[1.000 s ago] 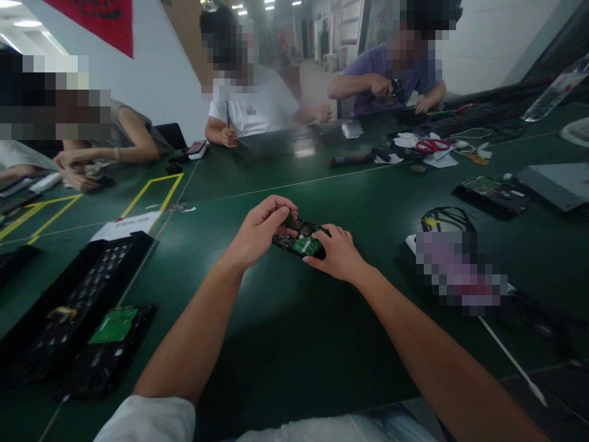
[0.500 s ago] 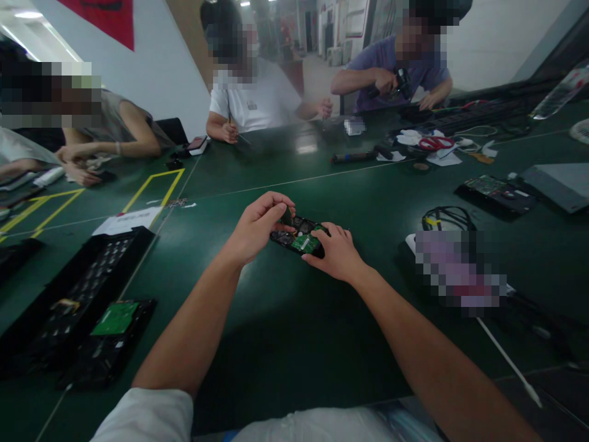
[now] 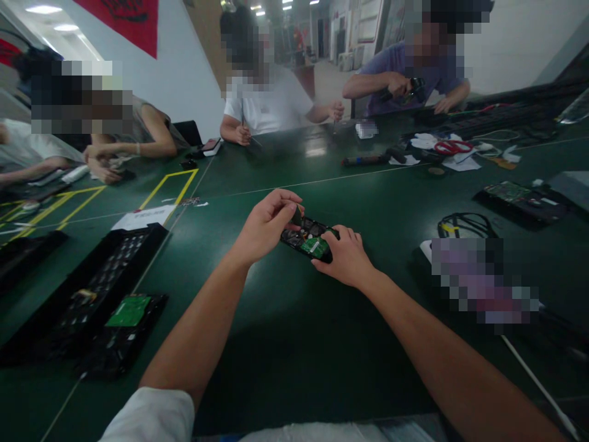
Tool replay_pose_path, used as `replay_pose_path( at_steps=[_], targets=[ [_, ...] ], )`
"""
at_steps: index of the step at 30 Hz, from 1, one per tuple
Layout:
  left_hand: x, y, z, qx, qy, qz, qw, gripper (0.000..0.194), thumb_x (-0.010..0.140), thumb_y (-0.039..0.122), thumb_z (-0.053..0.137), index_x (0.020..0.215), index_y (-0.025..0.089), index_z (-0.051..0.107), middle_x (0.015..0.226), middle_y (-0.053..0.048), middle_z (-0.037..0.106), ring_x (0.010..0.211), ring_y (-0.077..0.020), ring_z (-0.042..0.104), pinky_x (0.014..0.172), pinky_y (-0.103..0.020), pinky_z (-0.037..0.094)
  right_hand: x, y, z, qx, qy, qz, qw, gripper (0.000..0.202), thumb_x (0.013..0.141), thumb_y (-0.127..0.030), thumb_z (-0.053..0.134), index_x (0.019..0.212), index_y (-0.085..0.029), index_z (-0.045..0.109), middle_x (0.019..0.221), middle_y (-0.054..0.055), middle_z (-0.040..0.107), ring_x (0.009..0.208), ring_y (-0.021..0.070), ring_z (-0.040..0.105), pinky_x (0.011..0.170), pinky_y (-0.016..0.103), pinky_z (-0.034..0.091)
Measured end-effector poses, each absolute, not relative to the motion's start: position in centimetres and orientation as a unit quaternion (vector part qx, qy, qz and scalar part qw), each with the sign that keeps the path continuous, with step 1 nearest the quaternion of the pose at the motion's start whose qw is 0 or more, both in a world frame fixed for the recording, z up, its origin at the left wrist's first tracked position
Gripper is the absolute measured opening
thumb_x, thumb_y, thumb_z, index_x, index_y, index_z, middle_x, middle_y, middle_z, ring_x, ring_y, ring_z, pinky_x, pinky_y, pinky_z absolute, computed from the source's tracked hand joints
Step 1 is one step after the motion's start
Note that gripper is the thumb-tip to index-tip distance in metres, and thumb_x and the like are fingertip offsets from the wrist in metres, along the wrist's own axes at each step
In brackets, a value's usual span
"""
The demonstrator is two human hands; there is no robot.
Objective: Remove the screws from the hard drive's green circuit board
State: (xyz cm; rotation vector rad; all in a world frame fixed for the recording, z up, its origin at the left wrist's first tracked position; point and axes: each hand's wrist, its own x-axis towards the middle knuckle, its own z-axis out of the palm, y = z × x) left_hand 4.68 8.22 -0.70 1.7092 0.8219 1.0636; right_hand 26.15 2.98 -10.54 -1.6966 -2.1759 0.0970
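A small black casing with a green circuit board [image 3: 315, 247] lies on the green table in front of me, its inner parts exposed. My right hand [image 3: 347, 256] is closed around its right end, the thumb at the near edge and fingers over the top. Above the left end, my left hand [image 3: 270, 222] pinches a small dark flat piece [image 3: 297, 216] between thumb and fingers. Thin wires seem to run near that piece, but they are too small to make out. The fingers partly hide the casing's left end.
To my left lie a long black tray [image 3: 99, 279] and a black unit with a green board [image 3: 129, 311]. On the right are a coiled black cable [image 3: 467, 225], a blurred-out pouch-like item [image 3: 478, 279] and another opened unit [image 3: 519, 199]. Several people sit across the table.
My view has turned slightly left, so everything appears further right. Both hands keep their hold at the casing, with little visible change in their position.
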Motion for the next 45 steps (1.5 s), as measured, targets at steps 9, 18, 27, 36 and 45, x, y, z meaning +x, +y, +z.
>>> replay_pose_path(
  at_steps=[9,18,27,36,45],
  targets=[
    [4.5,7.3,0.3,0.806,0.372,0.437,0.147,0.011,0.096,0.028,0.069,0.101,0.022,0.077,0.103,-0.005,0.07,0.095,-0.0189,0.068,0.078,-0.031,0.06,27.0,1.5,-10.5,-0.599,-0.777,0.048,0.186,0.064,0.091,-0.065,0.065,0.137,-0.02,0.06,0.15,0.022,0.05,0.137,0.0427,0.049,0.111,0.061,0.042],
    [4.8,6.6,0.9,0.837,0.353,0.403,0.114,0.017,0.101,0.024,0.062,0.11,0.023,0.076,0.112,-0.006,0.078,0.102,-0.0213,0.073,0.091,-0.035,0.059,27.9,1.5,-10.1,-0.59,-0.784,0.087,0.174,0.067,0.089,-0.066,0.067,0.14,-0.023,0.059,0.155,0.02,0.048,0.143,0.0423,0.046,0.115,0.063,0.04],
    [6.0,6.2,-0.7,0.769,0.343,0.456,0.288,0.021,0.092,0.03,0.078,0.105,0.021,0.065,0.123,-0.009,0.077,0.117,-0.027,0.075,0.099,-0.042,0.064,27.8,1.3,-10.0,-0.595,-0.783,0.077,0.163,0.068,0.09,-0.069,0.064,0.141,-0.025,0.058,0.154,0.018,0.049,0.144,0.0421,0.046,0.117,0.063,0.037],
    [6.2,6.3,-0.9,0.762,0.335,0.46,0.31,0.023,0.091,0.029,0.077,0.102,0.021,0.058,0.136,-0.01,0.068,0.109,-0.0247,0.077,0.089,-0.038,0.066,27.8,1.4,-10.6,-0.591,-0.787,0.062,0.165,0.067,0.091,-0.067,0.066,0.141,-0.023,0.058,0.153,0.019,0.049,0.142,0.0418,0.046,0.116,0.061,0.036],
    [5.1,6.7,0.2,0.829,0.351,0.414,0.132,0.011,0.094,0.025,0.071,0.105,0.024,0.071,0.108,-0.005,0.068,0.095,-0.0203,0.067,0.083,-0.034,0.059,27.9,1.3,-10.4,-0.588,-0.788,0.073,0.17,0.067,0.091,-0.068,0.064,0.142,-0.025,0.058,0.154,0.018,0.049,0.143,0.0419,0.046,0.116,0.063,0.036]
  ],
)
